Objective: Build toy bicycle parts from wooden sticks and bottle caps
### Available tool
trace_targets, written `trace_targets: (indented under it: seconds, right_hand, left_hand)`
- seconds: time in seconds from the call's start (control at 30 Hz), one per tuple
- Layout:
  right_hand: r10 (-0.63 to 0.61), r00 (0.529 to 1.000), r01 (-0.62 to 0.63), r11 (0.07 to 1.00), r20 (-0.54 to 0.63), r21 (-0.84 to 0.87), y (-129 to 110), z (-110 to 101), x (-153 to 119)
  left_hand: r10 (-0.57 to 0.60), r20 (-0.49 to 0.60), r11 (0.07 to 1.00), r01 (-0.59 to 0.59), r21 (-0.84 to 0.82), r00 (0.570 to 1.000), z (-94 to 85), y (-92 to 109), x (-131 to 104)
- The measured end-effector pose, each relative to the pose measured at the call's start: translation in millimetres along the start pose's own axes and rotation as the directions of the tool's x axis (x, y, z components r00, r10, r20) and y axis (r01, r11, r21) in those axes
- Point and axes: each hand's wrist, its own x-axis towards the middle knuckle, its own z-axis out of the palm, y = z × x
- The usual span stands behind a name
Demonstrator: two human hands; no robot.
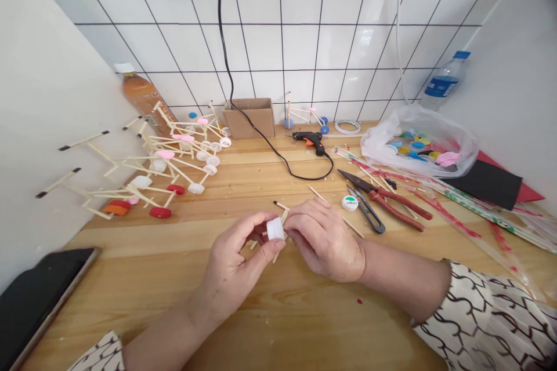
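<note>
A white bottle cap [275,229] is pinched between the thumb and fingers of my left hand [241,255], above the middle of the wooden table. Right beside it, my right hand [324,237] has its fingers closed at thin wooden sticks [282,218] next to the cap; what exactly its fingertips grip is hidden. One stick near the hands has a black tip. Another white cap with a green mark [350,203] lies right of my right hand, near a loose stick [353,228].
Stick-and-cap models [165,155] crowd the left side by a tea bottle [143,95]. Behind my hands lie a glue gun [310,140] and its black cable. Pliers [383,194], snips [368,211] and a bag of caps [374,142] are on the right; a phone [39,301] lies front left.
</note>
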Motion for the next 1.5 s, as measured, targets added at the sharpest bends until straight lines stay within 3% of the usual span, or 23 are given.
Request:
trace_targets:
  seconds: [0.27,0.57,0.73,1.1,1.5]
  right_hand:
    - [0.006,1.0,-0.007,1.0,0.03,0.01,-1.1,0.7,1.2]
    - [-0.032,0.995,0.033,0.999,0.096,-0.008,-1.1,-0.2,1.4]
    - [-0.025,0.998,0.024,0.999,0.055,0.026,-1.0,0.9,0.7]
    - [0.019,1.0,-0.02,0.999,0.021,0.027,-2.9,-0.1,2.2]
    - [0.023,0.998,-0.023,1.0,0.05,0.01,-2.0,1.5,1.2]
  left_hand:
    - [-0.032,0.013,0.999,0.032,-0.034,0.999,-0.3,0.8,-2.6]
    - [-0.205,0.106,0.945,0.225,-0.238,0.973,-2.8,11.3,2.7]
    - [-0.261,0.127,0.907,0.289,-0.306,0.957,-4.2,10.3,4.2]
    - [-0.204,0.066,0.95,0.214,-0.226,0.977,-3.7,6.8,2.8]
    - [-0.149,0.079,0.968,0.162,-0.194,0.986,-1.2,5.6,1.3]
